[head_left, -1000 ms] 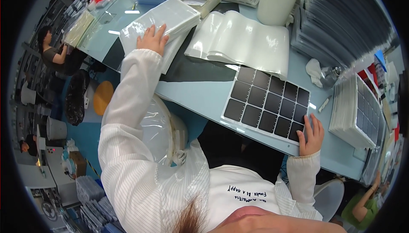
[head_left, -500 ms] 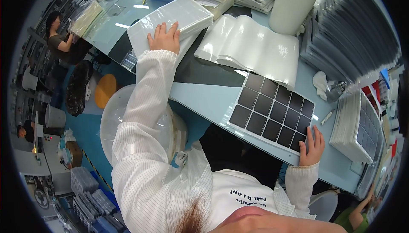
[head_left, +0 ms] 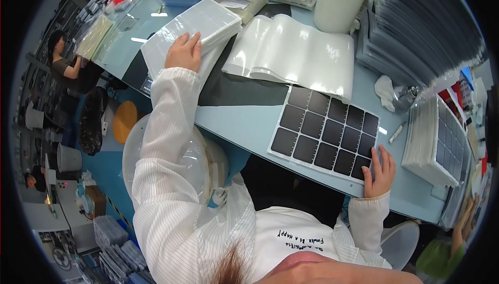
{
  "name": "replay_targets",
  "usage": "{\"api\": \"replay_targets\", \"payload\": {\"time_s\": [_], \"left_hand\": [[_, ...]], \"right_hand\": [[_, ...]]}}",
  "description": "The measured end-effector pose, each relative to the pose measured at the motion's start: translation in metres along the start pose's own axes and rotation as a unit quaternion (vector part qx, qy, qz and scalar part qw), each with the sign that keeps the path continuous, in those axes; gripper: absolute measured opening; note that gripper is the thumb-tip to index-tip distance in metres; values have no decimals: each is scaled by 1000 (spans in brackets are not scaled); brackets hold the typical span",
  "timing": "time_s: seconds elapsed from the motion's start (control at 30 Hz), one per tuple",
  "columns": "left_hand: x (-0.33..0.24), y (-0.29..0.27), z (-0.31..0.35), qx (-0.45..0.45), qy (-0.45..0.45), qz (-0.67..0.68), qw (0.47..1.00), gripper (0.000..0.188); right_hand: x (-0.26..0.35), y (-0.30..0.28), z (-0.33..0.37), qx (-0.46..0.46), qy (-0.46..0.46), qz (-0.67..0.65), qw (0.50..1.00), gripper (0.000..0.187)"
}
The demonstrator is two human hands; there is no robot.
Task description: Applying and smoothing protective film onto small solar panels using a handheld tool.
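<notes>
My left hand [head_left: 183, 53] rests on a stack of clear plastic film sheets [head_left: 210, 16] at the far left of the table, its fingers stretched and lightly bent over the top. Whether a film is caught under the fingertips I cannot make out. At the right, my right hand [head_left: 380, 174] lies with thumb and fingers apart at the near right corner of a white-edged sheet of black rectangular labels [head_left: 327, 130], touching its edge. A wavy glossy white sheet [head_left: 293, 53] lies behind the labels and overlaps their far edge.
A white roll [head_left: 340, 3] stands at the back. Tall stacked grey sheets [head_left: 416, 40], a clear bottle [head_left: 404, 99], crumpled tissue [head_left: 384, 93], a marker [head_left: 396, 132] and a label stack [head_left: 434, 143] line the right. A white bin [head_left: 208, 154] stands below the table's left edge.
My left hand has drawn slightly nearer over the film stack, and its fingers have come closer together. My right hand stays at the label sheet's corner. The whole view has shifted a little.
</notes>
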State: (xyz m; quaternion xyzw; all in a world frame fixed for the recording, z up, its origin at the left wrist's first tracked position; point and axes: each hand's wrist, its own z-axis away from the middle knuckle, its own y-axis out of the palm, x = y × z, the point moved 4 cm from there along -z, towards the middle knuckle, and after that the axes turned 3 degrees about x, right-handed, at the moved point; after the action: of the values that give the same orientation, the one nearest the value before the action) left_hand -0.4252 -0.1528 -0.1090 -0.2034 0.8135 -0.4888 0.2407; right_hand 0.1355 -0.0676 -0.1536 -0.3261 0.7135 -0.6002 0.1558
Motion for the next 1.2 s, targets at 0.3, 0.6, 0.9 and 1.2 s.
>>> {"api": "replay_targets", "payload": {"time_s": [0.3, 0.6, 0.9, 1.2], "left_hand": [[-31, -9, 4, -80, 119, 78, 987, 36], [-149, 27, 47, 104, 348, 114, 925, 53], [-156, 37, 30, -65, 482, 15, 874, 22], [-157, 28, 23, -151, 503, -5, 851, 19]], "right_hand": [[4, -3, -4, 6, 9, 6, 1000, 50], [1, -13, 3, 2, 47, -127, 991, 57], [-1, -52, 18, -19, -6, -144, 989, 48], [9, -63, -22, -58, -94, -111, 988, 51]]}}
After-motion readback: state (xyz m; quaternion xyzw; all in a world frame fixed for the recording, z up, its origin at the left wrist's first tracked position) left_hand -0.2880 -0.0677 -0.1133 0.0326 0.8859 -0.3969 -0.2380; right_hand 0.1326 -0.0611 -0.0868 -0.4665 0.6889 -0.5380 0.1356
